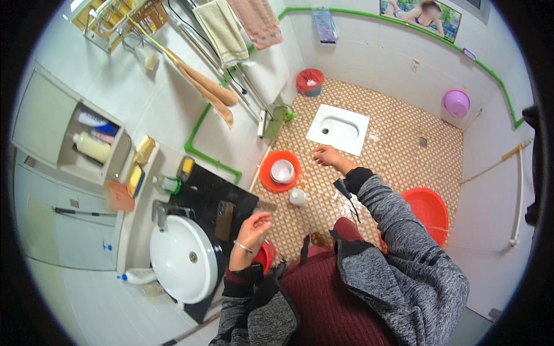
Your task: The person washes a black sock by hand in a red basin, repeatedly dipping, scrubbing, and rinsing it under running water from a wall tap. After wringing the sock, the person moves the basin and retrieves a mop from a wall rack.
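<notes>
My left hand (252, 234), a bangle at its wrist, hovers beside the black countertop's edge. Its fingers are loosely bent, and nothing shows in them. Stretched forward over the floor, my right hand (330, 157) is held with slack, slightly parted fingers and no visible object. To its left is an orange-red basin (266, 178) on the tiles with a white bowl (282, 171) inside. A white bottle or jug (298, 197) stands on the floor between my hands. Below my left hand a red bucket or basin (264, 257) is partly hidden by my arm.
A white washbasin (158, 254) is set in the black counter (199, 184) at left. The white squat toilet (355, 141) lies ahead, with a bin (312, 89) beyond it. A large red basin (438, 210) sits right of my right sleeve. Towels (219, 34) hang upper left.
</notes>
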The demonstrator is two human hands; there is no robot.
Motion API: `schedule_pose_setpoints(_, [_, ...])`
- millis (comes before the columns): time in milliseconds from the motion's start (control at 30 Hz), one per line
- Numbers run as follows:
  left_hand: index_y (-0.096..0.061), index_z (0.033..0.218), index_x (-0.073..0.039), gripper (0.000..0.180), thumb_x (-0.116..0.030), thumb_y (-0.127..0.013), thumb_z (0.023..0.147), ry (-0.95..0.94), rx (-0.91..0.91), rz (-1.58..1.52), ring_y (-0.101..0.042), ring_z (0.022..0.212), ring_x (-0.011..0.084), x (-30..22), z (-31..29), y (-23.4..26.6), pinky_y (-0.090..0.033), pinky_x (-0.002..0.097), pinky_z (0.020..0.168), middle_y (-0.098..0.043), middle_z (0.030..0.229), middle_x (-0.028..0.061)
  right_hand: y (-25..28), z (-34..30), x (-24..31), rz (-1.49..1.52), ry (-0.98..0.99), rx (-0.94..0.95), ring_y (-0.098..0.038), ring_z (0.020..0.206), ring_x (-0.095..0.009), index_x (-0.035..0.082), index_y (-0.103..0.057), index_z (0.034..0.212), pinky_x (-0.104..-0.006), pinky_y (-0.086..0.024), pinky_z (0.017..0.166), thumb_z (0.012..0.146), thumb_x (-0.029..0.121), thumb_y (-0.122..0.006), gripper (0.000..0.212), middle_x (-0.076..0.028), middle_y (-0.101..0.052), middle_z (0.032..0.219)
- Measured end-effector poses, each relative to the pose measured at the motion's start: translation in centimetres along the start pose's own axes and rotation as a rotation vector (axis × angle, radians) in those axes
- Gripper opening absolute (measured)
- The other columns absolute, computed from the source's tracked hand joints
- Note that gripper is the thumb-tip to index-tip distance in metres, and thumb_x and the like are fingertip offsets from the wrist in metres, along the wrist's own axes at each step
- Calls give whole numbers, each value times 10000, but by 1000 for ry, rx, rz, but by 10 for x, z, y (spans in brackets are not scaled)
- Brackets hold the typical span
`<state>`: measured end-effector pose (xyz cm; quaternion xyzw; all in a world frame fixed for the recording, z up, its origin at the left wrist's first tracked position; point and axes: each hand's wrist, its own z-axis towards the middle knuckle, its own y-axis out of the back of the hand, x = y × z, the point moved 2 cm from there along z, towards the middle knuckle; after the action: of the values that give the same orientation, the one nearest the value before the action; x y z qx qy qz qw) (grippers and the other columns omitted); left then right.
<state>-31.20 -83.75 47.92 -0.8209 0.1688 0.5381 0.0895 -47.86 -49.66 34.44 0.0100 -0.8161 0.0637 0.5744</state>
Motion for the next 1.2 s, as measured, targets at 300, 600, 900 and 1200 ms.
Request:
schedule_pose_setpoints(300, [-556,1148,6,330,-74,-646,841,-44,-169,-31,-592,990,155,-41,85,49,-472,287,883,-629,1071,83,-90,268,174,-348,380,191,-622,759,-200,31,-576,1113,-338,-498,668,769,205,-665,396,-98,-648,888])
schedule_pose_setpoints(600, [-527,1217,-19,363,-113,-619,879,-8,-541,-83,-579,1021,179,-106,110,52,-457,305,896,-628,1070,81,-200,494,355,-530,687,-4,-501,1121,-386,-18,-442,1255,-425,-413,937,724,304,-699,672,-243,-510,1229])
schedule_pose_setpoints(900, [-545,1190,-2,322,-77,-592,880,61,-725,-23,-581,1021,163,-136,112,41,-450,280,877,-627,1088,78,-244,519,401,-372,635,31,-572,950,-400,2,-510,1060,-466,-442,807,855,307,-550,370,-226,-616,984])
schedule_pose_setpoints(1200, [-559,1156,11,303,-74,-607,869,121,-689,-95,-590,985,164,-133,137,46,-462,284,866,-637,1051,86,-219,494,419,-312,770,111,-556,875,-450,-22,-470,975,-492,-423,754,899,277,-496,310,-275,-595,900])
